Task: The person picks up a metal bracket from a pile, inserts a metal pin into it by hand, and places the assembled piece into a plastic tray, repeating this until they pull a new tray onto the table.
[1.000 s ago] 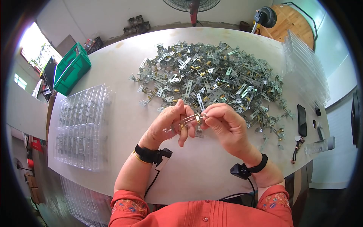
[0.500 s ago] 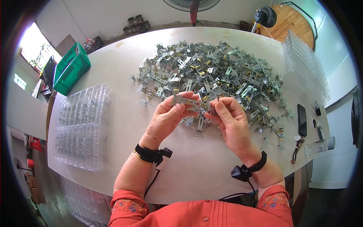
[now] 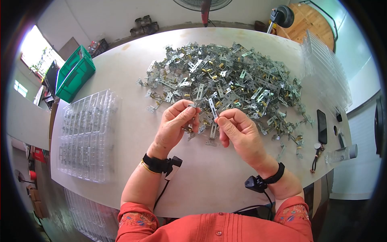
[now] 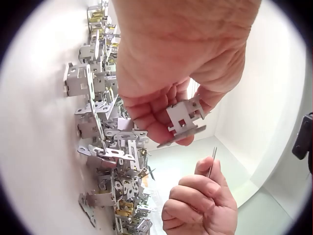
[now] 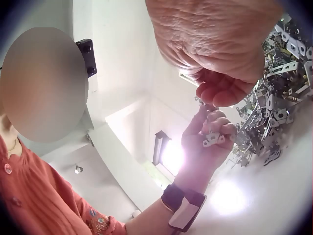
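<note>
Both hands are raised over the near edge of a large pile of small metal brackets (image 3: 225, 80). My left hand (image 3: 177, 121) holds a silvery metal bracket (image 4: 183, 117), with thumb and fingers curled round it. Its stepped end with a square hole projects from the fingers in the left wrist view, and a flat end with holes shows in the right wrist view. Just to the right, my right hand (image 3: 242, 133) pinches a thin, straight metal piece (image 4: 212, 162) between thumb and forefinger; I cannot tell its exact kind. The two hands are apart.
Clear plastic trays (image 3: 82, 137) with metal parts in their compartments lie at the left, a green crate (image 3: 75, 74) behind them. More clear trays (image 3: 324, 72) stand at the right. A phone (image 3: 321, 126) and a clear bottle (image 3: 340, 154) lie near the right edge.
The hands came together over the bracket and went up toward the pile, then parted. The left hand keeps the bracket, turned nearly out of sight; the right hand moved back slightly with the thin piece.
</note>
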`<state>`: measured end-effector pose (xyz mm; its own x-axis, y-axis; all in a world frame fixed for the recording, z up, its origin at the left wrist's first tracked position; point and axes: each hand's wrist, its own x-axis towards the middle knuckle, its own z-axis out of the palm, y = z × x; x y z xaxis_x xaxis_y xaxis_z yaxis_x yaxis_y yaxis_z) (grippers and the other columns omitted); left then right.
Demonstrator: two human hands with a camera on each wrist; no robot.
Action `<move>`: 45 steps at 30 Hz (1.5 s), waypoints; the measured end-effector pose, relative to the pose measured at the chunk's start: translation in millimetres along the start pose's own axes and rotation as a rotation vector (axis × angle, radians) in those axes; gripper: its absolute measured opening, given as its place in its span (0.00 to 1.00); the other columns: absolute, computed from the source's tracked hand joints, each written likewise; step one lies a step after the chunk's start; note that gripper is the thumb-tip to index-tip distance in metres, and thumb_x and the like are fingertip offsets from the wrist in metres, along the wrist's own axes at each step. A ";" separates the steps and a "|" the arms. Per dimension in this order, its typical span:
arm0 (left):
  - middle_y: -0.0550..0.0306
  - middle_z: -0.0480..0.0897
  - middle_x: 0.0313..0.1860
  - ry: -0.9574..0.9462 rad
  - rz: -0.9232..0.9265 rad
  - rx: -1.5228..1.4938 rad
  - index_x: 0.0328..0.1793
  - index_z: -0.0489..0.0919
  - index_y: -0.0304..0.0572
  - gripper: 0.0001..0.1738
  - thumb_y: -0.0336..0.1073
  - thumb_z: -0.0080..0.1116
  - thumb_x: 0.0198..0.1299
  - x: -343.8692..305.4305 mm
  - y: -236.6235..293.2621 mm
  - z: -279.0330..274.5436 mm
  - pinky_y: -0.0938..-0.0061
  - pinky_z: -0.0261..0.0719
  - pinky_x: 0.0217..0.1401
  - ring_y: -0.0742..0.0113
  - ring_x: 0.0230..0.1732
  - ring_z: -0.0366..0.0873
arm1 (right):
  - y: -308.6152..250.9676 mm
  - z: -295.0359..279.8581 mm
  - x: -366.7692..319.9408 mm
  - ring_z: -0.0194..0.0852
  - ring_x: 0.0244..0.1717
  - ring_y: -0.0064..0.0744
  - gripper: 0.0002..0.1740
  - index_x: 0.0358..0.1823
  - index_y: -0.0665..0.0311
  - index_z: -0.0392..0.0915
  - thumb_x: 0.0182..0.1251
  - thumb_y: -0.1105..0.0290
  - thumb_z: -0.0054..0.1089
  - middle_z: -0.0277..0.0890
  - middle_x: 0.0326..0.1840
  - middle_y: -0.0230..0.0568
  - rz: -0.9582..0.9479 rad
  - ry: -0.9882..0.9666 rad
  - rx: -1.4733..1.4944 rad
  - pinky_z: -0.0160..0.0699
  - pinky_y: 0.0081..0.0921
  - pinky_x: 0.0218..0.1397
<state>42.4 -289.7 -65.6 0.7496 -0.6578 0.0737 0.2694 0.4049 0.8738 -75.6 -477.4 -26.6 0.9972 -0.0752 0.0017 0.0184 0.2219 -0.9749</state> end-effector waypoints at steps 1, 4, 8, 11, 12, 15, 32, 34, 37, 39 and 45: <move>0.59 0.80 0.30 0.012 -0.028 0.048 0.48 0.79 0.39 0.09 0.37 0.54 0.75 -0.5 0.8 1.1 0.76 0.76 0.33 0.69 0.28 0.77 | 0.1 0.2 -0.2 0.69 0.26 0.12 0.07 0.46 0.61 0.78 0.79 0.65 0.57 0.74 0.28 0.24 0.000 0.002 0.000 0.70 0.15 0.29; 0.61 0.78 0.28 0.014 -0.026 0.073 0.47 0.78 0.38 0.09 0.37 0.56 0.73 -1.1 2.4 4.7 0.79 0.70 0.29 0.73 0.25 0.73 | 0.3 0.4 -0.8 0.68 0.25 0.12 0.07 0.45 0.61 0.78 0.79 0.65 0.57 0.72 0.27 0.22 0.000 0.003 -0.048 0.68 0.15 0.28; 0.62 0.78 0.28 0.005 -0.026 0.145 0.47 0.79 0.37 0.09 0.36 0.58 0.72 -2.7 4.4 8.1 0.82 0.67 0.26 0.77 0.24 0.71 | -0.6 1.7 -0.7 0.68 0.27 0.11 0.07 0.45 0.61 0.77 0.79 0.66 0.57 0.71 0.28 0.22 -0.004 0.003 -0.070 0.68 0.14 0.28; 0.64 0.78 0.28 -0.008 -0.045 0.201 0.47 0.79 0.36 0.09 0.36 0.60 0.71 -3.1 2.9 6.8 0.83 0.65 0.25 0.79 0.24 0.71 | -0.2 1.8 -0.8 0.68 0.28 0.11 0.06 0.46 0.62 0.78 0.79 0.67 0.56 0.72 0.29 0.22 -0.001 0.003 -0.073 0.68 0.14 0.29; 0.64 0.78 0.28 -0.009 -0.045 0.201 0.47 0.79 0.36 0.09 0.36 0.60 0.71 -3.1 2.6 7.1 0.83 0.65 0.25 0.79 0.24 0.71 | -0.1 1.6 -0.8 0.67 0.29 0.11 0.06 0.46 0.62 0.78 0.79 0.67 0.56 0.72 0.29 0.22 -0.001 -0.001 -0.079 0.68 0.14 0.30; 0.65 0.77 0.29 -0.010 -0.039 0.207 0.47 0.79 0.36 0.09 0.36 0.61 0.71 -3.4 3.3 8.8 0.84 0.65 0.24 0.81 0.25 0.70 | -0.5 2.5 -1.2 0.67 0.29 0.11 0.06 0.46 0.62 0.78 0.79 0.67 0.57 0.72 0.29 0.22 0.017 0.002 -0.062 0.67 0.13 0.30; 0.74 0.74 0.30 -0.027 -0.048 0.486 0.44 0.80 0.37 0.08 0.34 0.64 0.68 -9.1 15.4 26.7 0.86 0.65 0.30 0.88 0.30 0.67 | -0.1 2.0 -2.0 0.69 0.29 0.11 0.10 0.56 0.62 0.71 0.79 0.69 0.56 0.75 0.30 0.26 -0.005 0.015 -0.148 0.68 0.13 0.31; 0.74 0.74 0.30 -0.032 -0.035 0.497 0.44 0.80 0.37 0.07 0.33 0.64 0.68 -8.9 13.5 25.9 0.86 0.65 0.31 0.88 0.31 0.67 | -0.4 2.0 -1.7 0.70 0.30 0.12 0.12 0.58 0.62 0.70 0.79 0.69 0.55 0.75 0.30 0.27 0.006 0.009 -0.157 0.69 0.14 0.32; 0.74 0.74 0.31 -0.037 -0.018 0.532 0.43 0.79 0.36 0.06 0.31 0.62 0.67 -9.0 13.7 24.6 0.86 0.66 0.32 0.88 0.32 0.67 | 0.2 3.8 -1.9 0.70 0.29 0.13 0.12 0.59 0.62 0.69 0.80 0.69 0.54 0.75 0.31 0.28 0.012 -0.030 -0.130 0.70 0.15 0.32; 0.74 0.74 0.31 -0.035 -0.013 0.557 0.42 0.79 0.36 0.06 0.31 0.61 0.66 -9.1 14.2 24.6 0.86 0.66 0.32 0.88 0.32 0.67 | -0.5 5.1 -2.5 0.69 0.29 0.14 0.14 0.61 0.62 0.68 0.81 0.66 0.53 0.74 0.29 0.28 -0.002 -0.059 -0.128 0.71 0.16 0.32; 0.72 0.74 0.29 -0.095 0.040 0.625 0.42 0.79 0.35 0.06 0.31 0.60 0.66 -9.1 14.8 21.5 0.84 0.62 0.30 0.86 0.29 0.66 | 6.2 3.4 -2.0 0.71 0.30 0.14 0.11 0.57 0.62 0.73 0.80 0.67 0.55 0.74 0.30 0.27 -0.028 -0.045 -0.152 0.72 0.16 0.32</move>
<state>26.5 -291.3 -43.0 0.6869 -0.7152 0.1291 -0.1834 0.0014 0.9830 -77.2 -472.6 -32.0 0.9988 -0.0345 0.0359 0.0382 0.0699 -0.9968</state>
